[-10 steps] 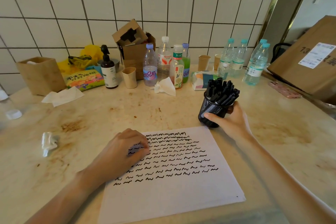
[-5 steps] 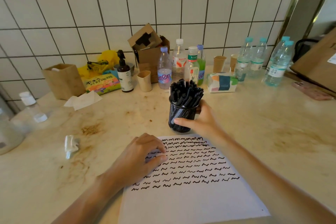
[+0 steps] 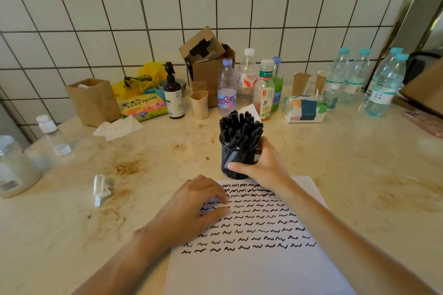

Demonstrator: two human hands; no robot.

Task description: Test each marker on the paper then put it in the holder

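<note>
At frame centre the mesh holder (image 3: 236,159) stands upright, packed with black markers (image 3: 241,130), just above the paper (image 3: 251,268). The right hand (image 3: 262,166) wraps it; the left hand (image 3: 191,211), fingers curled, rests on the paper's scribbles, empty.

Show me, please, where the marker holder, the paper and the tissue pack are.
marker holder (image 3: 236,159), head view, on its black mesh wall.
paper (image 3: 259,268), head view, on its blank lower part.
tissue pack (image 3: 305,109), head view, on its printed front.
</note>
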